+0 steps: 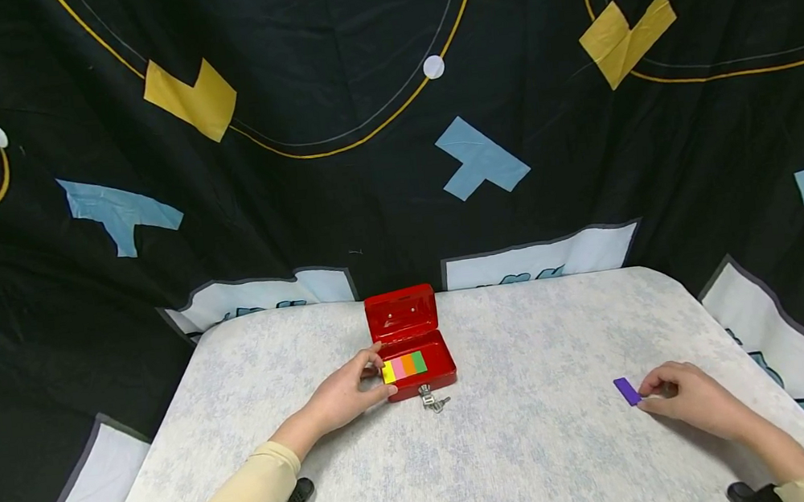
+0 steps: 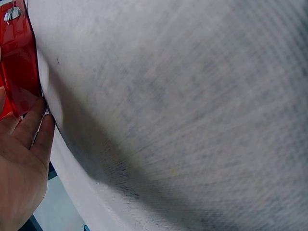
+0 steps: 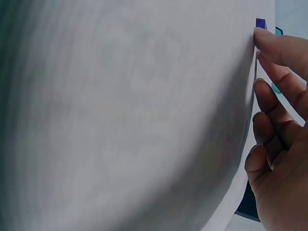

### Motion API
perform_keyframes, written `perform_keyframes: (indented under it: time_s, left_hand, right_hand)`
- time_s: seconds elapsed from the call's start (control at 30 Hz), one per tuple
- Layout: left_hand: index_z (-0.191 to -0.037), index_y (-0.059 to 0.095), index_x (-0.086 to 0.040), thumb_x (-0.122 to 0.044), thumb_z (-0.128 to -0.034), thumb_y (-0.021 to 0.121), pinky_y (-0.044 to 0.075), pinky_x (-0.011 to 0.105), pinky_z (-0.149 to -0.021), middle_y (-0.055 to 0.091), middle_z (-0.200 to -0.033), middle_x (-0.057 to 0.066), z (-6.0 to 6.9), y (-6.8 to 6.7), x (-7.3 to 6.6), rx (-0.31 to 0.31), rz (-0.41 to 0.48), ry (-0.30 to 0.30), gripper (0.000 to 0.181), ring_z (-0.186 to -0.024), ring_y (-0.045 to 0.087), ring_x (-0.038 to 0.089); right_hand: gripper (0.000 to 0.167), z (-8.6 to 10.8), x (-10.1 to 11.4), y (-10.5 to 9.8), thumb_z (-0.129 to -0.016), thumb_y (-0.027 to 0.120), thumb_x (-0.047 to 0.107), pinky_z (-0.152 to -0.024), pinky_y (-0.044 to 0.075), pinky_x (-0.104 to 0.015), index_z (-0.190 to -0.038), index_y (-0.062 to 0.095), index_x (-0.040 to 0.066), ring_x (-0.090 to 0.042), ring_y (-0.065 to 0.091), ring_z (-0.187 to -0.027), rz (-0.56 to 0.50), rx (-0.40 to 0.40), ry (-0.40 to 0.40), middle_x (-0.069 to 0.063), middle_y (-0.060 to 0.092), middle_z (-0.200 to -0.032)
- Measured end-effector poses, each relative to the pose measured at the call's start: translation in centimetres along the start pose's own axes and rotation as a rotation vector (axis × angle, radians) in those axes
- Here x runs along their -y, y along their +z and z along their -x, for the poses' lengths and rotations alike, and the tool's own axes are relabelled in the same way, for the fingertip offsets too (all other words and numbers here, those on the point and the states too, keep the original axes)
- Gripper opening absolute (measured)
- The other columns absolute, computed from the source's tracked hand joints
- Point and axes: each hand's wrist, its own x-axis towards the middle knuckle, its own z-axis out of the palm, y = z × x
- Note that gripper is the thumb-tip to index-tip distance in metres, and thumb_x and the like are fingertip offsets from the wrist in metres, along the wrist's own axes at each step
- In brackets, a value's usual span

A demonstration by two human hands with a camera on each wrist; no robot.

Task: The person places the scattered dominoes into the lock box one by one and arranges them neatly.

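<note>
A red metal cash box [image 1: 443, 358] stands on the table with its lid [image 1: 401, 313] raised. Inside lies a strip of sticky notes [image 1: 409, 366] in yellow, pink, orange and green. My left hand [image 1: 346, 388] grips the box's left side, thumb at the front corner and fingers towards the back; in the left wrist view, fingers [image 2: 36, 120] touch the red wall. Far to the right, my right hand [image 1: 688, 397] pinches the near end of a small purple rectangular piece [image 1: 626, 391] between thumb and index finger. The other fingers [image 3: 269, 98] of that hand are loosely bent.
Small keys [image 1: 438, 403] hang from the lock [image 1: 426, 392] at the box's front. A pale patterned cloth covers the table [image 1: 523, 449]. Behind it hangs a black curtain [image 1: 340, 208] with yellow and blue shapes.
</note>
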Motion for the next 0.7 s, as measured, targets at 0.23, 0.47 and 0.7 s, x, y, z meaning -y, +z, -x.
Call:
perform_keyframes:
  time_s: [0.23, 0.47, 0.7]
  left_hand:
    - [-0.113, 0.055, -0.024, -0.046, -0.0890, 0.078, 0.044, 0.047, -0.102, 0.036, -0.162, -0.009, -0.10, 0.01, 0.13, 0.003, 0.003, 0.002, 0.040, -0.125, 0.056, 0.015]
    - [-0.115, 0.054, -0.025, -0.048, -0.0890, 0.077, 0.044, 0.050, -0.105, 0.037, -0.163, -0.005, -0.15, 0.00, 0.06, 0.003, -0.001, 0.004, 0.042, -0.127, 0.056, 0.019]
    - [-0.116, 0.054, -0.026, -0.048, -0.0891, 0.077, 0.044, 0.052, -0.105, 0.039, -0.162, -0.003, -0.10, 0.04, 0.02, 0.003, -0.008, 0.006, 0.041, -0.126, 0.057, 0.021]
  right_hand:
    - [0.042, -0.64, 0.20, 0.50, -0.086, 0.084, 0.031, -0.065, 0.042, -0.028, -0.116, 0.068, 0.006, -0.012, 0.048, -0.080, -0.072, 0.031, 0.023, -0.001, 0.057, -0.090]
    - [0.050, -0.70, 0.66, 0.36, -0.089, 0.081, 0.031, -0.068, 0.043, -0.026, -0.129, 0.067, 0.005, -0.013, 0.049, -0.087, -0.081, 0.060, -0.016, -0.002, 0.059, -0.098]
    - [0.047, -0.69, 0.72, 0.29, -0.090, 0.080, 0.030, -0.070, 0.044, -0.026, -0.128, 0.067, 0.004, -0.013, 0.049, -0.088, -0.110, 0.079, 0.014, -0.003, 0.058, -0.099]
